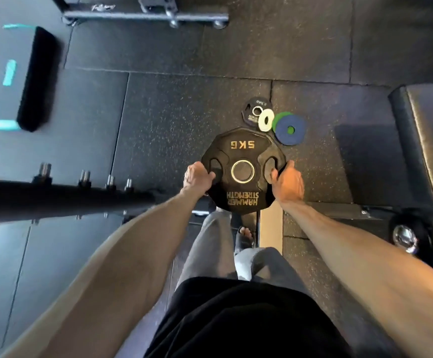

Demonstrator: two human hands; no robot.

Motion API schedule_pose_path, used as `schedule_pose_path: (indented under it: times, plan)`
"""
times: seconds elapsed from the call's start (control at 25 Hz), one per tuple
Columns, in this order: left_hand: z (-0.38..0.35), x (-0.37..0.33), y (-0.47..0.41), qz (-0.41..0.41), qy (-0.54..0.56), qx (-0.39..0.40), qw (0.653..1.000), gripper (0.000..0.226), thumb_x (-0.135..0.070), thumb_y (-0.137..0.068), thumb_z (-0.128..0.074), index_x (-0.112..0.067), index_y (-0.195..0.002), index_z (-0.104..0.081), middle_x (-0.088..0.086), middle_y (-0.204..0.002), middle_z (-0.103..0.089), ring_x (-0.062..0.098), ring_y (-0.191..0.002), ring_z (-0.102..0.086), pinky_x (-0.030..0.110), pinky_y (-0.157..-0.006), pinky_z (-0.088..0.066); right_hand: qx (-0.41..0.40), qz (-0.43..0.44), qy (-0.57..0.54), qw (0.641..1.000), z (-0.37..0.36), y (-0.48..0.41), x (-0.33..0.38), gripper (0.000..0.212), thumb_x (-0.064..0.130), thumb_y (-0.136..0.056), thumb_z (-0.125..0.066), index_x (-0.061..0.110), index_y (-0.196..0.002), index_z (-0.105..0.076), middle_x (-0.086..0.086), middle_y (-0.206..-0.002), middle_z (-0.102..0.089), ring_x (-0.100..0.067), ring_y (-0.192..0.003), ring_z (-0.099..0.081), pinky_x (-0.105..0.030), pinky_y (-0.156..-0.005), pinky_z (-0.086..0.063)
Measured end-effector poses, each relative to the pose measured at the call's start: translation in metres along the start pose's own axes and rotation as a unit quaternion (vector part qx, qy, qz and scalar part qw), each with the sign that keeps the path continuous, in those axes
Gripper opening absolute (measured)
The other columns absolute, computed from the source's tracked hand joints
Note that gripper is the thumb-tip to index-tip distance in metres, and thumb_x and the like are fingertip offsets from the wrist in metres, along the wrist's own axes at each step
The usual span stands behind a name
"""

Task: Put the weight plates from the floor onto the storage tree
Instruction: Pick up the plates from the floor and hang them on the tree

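Observation:
A black 5 kg weight plate (244, 151) with gold lettering is held flat in front of me over the floor. My left hand (197, 178) grips its left handle slot, and my right hand (286, 183) grips the right slot. Beyond it on the floor lie a small black plate (252, 112), a white ring plate (266, 120), a green plate (280, 118) and a blue plate (290, 130) lying partly on the green one. The storage tree (55, 200), a dark post with chrome pegs (45, 169), stands at my left.
A padded bench (427, 140) stands at the right, with a black plate on a chrome sleeve (406, 237) below it. A black and teal step box (16, 78) sits far left. A steel rack base (145, 15) crosses the top. My feet stand under the plate.

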State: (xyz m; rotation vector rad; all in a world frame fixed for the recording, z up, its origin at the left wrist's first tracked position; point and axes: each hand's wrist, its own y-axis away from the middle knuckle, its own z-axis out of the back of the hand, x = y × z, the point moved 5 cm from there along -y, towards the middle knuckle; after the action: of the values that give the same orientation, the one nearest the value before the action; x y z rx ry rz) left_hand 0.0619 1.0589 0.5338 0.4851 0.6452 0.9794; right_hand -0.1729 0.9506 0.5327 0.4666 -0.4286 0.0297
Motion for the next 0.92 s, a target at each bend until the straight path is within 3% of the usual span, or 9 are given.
schedule_pose_path:
  times: [0.24, 0.44, 0.56, 0.68, 0.92]
  plan:
    - [-0.016, 0.140, 0.100, 0.106, 0.088, -0.007, 0.990, 0.041, -0.027, -0.086, -0.068, 0.001, -0.115, -0.065, 0.020, -0.115, -0.068, 0.036, -0.108, -0.065, 0.038, -0.088, -0.054, 0.073, 0.080, 0.050, 0.993, -0.039, 0.104, 0.020, 0.039, 0.032, -0.098, -0.052, 0.000, -0.120, -0.048, -0.026, -0.111, -0.064, -0.043, -0.106, -0.061, -0.045, -0.083, -0.049]
    - [-0.015, 0.281, 0.174, 0.200, 0.236, -0.033, 0.950, 0.030, -0.023, -0.087, -0.065, -0.004, -0.109, -0.063, 0.017, -0.105, -0.069, 0.037, -0.079, -0.073, 0.048, -0.064, -0.062, 0.114, 0.159, 0.069, 0.978, -0.096, 0.203, 0.069, 0.041, 0.033, -0.096, -0.058, 0.003, -0.122, -0.046, -0.025, -0.117, -0.062, -0.044, -0.111, -0.059, -0.044, -0.084, -0.049]
    - [-0.005, 0.367, 0.223, 0.218, 0.262, -0.085, 0.936, 0.030, -0.025, -0.087, -0.061, -0.007, -0.111, -0.062, 0.011, -0.106, -0.068, 0.035, -0.088, -0.072, 0.038, -0.063, -0.060, 0.123, 0.184, 0.052, 0.974, -0.133, 0.278, 0.098, 0.042, 0.033, -0.094, -0.061, 0.004, -0.122, -0.048, -0.024, -0.117, -0.063, -0.042, -0.113, -0.058, -0.043, -0.084, -0.048]
    - [0.008, 0.461, 0.277, 0.228, 0.292, -0.155, 0.916, 0.034, -0.032, -0.083, -0.059, -0.009, -0.108, -0.066, 0.015, -0.105, -0.072, 0.034, -0.092, -0.070, 0.042, -0.077, -0.059, 0.111, 0.261, 0.001, 0.959, -0.170, 0.364, 0.139, 0.037, 0.033, -0.089, -0.066, 0.005, -0.109, -0.052, -0.021, -0.106, -0.067, -0.040, -0.105, -0.062, -0.042, -0.080, -0.049]
    - [0.093, 0.606, 0.392, 0.218, 0.345, -0.359, 0.840, 0.043, -0.043, -0.089, -0.056, -0.008, -0.112, -0.065, 0.016, -0.103, -0.072, 0.035, -0.098, -0.067, 0.043, -0.083, -0.056, 0.083, 0.426, -0.158, 0.887, -0.190, 0.546, 0.258, 0.031, 0.035, -0.088, -0.069, 0.009, -0.097, -0.055, -0.015, -0.091, -0.069, -0.035, -0.087, -0.067, -0.041, -0.073, -0.051]
